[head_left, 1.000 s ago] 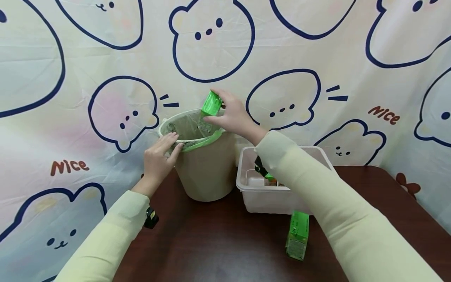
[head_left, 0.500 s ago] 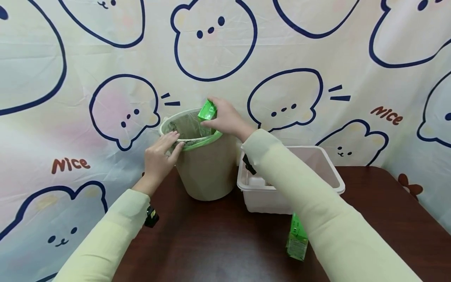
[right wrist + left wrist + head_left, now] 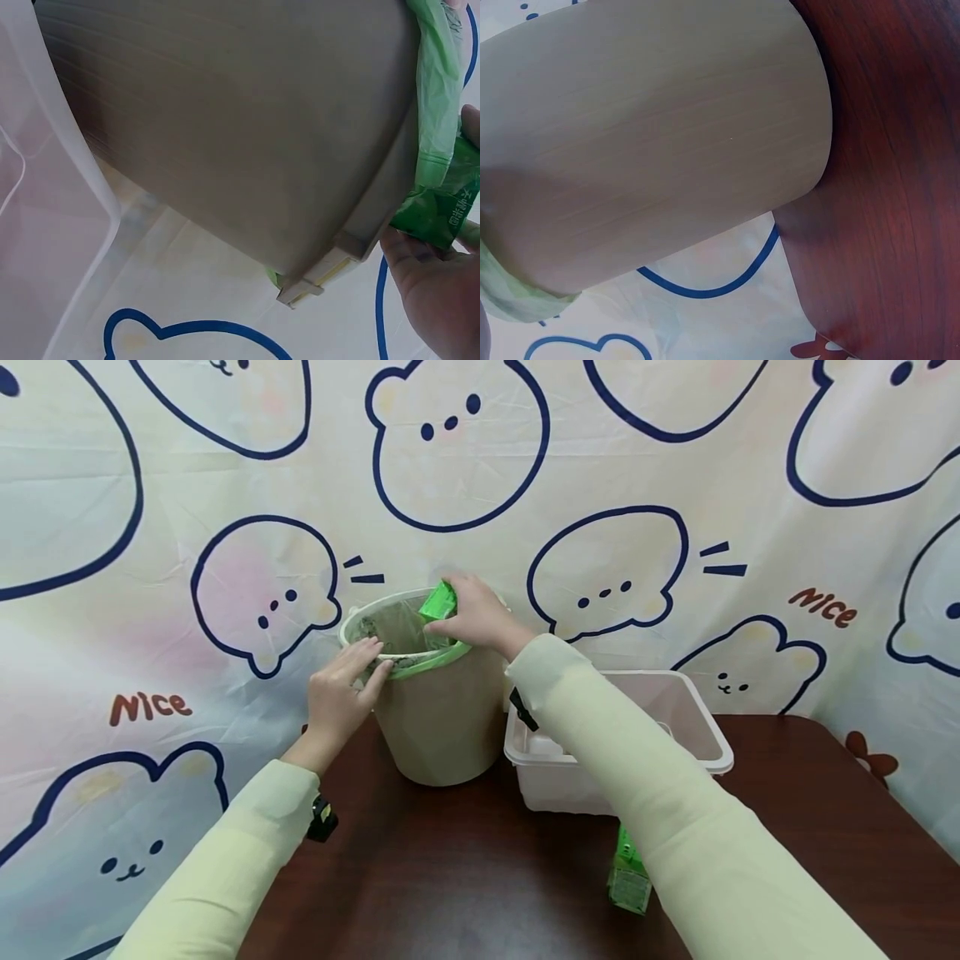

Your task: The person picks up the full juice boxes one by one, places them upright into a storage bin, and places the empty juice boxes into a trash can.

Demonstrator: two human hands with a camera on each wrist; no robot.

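Note:
A beige bin lined with a green-edged bag stands at the back of the table. My right hand grips a small green carton between thumb and fingers, its lower part down inside the bin's mouth. White lettering shows on that carton in the right wrist view, where the liner partly covers it. At the near left of the rim rests my left hand, fingers fairly straight and thumb spread along the bag's edge. A second green carton is on the table, partly hidden by the right sleeve.
A white plastic tub sits just right of the bin, its inside partly hidden behind the right forearm. The dark wooden table reaches back to a cartoon-printed cloth.
My right hand has moved down and slightly left, lowering the carton further into the bin. The right forearm now covers more of the second carton. My left hand has stayed at the rim.

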